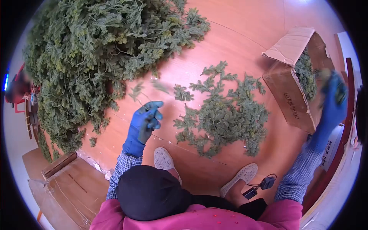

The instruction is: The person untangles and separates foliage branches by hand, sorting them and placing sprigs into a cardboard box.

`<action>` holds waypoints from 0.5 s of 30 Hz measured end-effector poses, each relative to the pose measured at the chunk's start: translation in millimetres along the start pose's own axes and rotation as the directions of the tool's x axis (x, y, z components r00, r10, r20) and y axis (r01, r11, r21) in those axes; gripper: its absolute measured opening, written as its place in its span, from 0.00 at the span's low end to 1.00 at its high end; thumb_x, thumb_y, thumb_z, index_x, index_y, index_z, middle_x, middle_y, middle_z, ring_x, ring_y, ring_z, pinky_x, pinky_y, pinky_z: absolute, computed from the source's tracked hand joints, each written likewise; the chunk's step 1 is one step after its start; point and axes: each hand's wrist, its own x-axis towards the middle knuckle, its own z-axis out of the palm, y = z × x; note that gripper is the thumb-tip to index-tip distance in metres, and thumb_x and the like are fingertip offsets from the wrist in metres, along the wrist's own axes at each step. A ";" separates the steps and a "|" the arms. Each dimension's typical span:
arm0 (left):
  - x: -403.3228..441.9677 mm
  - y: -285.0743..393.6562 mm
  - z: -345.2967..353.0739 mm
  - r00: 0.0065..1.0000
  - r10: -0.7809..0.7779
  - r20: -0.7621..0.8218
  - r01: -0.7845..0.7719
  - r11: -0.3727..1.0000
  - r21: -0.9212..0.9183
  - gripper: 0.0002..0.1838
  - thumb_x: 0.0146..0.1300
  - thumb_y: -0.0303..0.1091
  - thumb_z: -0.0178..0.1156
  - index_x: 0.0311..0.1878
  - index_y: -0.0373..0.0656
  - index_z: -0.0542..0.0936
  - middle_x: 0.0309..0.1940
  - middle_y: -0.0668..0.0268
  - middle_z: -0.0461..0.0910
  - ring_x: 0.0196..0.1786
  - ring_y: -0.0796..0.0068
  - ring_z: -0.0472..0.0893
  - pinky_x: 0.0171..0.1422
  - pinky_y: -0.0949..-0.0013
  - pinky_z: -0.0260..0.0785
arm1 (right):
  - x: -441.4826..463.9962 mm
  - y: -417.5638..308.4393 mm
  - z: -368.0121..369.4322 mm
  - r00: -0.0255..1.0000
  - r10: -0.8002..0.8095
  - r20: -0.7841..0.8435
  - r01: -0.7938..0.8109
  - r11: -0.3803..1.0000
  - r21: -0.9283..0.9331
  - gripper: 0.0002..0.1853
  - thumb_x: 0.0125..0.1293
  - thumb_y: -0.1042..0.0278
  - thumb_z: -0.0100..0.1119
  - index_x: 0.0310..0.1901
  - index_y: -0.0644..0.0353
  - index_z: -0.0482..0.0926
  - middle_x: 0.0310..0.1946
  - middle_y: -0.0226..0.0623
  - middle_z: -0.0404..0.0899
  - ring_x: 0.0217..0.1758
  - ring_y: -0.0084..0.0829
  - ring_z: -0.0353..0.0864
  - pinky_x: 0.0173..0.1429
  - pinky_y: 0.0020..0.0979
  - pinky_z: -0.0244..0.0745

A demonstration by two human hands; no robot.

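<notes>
My left hand (146,122), in a blue glove with a darker palm, is closed with its fingers pinched on the thin stem of a green artificial sprig (137,92). Another blurred sprig (160,86) hangs just beside it, and I cannot make out whether its stem is in the same grip. My right hand (334,92), also gloved in blue, is at the open side of a cardboard box (285,94) at the right. Motion smears its fingers. Inside that box lie more green sprigs (305,74). On the floor between my hands spreads a loose pile of sprigs (226,117).
A large heap of greenery (103,50) fills the upper left. Flattened cardboard (78,188) lies at lower left. My shoes (245,176) stand below the loose pile, and a small black device with a cable (267,182) is near the right shoe.
</notes>
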 end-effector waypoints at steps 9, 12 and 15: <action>-12.8 11.4 57.2 0.963 -0.237 0.129 0.193 0.939 0.285 0.17 0.68 0.37 0.56 0.50 0.32 0.78 0.19 0.66 0.78 0.15 0.83 0.72 0.19 0.79 0.65 | -87.2 -64.7 69.8 0.574 -0.533 0.622 0.641 0.765 0.063 0.43 0.48 0.50 0.73 0.66 0.57 0.68 0.67 0.45 0.66 0.70 0.48 0.64 0.70 0.44 0.60; -26.1 8.2 68.4 0.928 -0.300 0.221 0.254 0.943 0.215 0.15 0.67 0.38 0.57 0.47 0.36 0.81 0.20 0.69 0.78 0.18 0.83 0.75 0.21 0.79 0.68 | -180.0 -97.4 124.2 -0.032 -0.763 0.646 0.682 0.456 0.572 0.45 0.48 0.46 0.71 0.68 0.50 0.65 0.68 0.43 0.64 0.72 0.46 0.59 0.76 0.55 0.45; -41.1 21.9 54.9 0.755 -0.490 0.437 0.239 0.825 0.512 0.16 0.68 0.44 0.58 0.41 0.39 0.82 0.21 0.73 0.76 0.20 0.86 0.70 0.23 0.78 0.59 | -229.8 -66.5 165.2 0.102 -0.626 0.773 0.475 0.713 0.516 0.34 0.54 0.54 0.66 0.63 0.50 0.70 0.49 0.41 0.78 0.56 0.43 0.74 0.64 0.48 0.63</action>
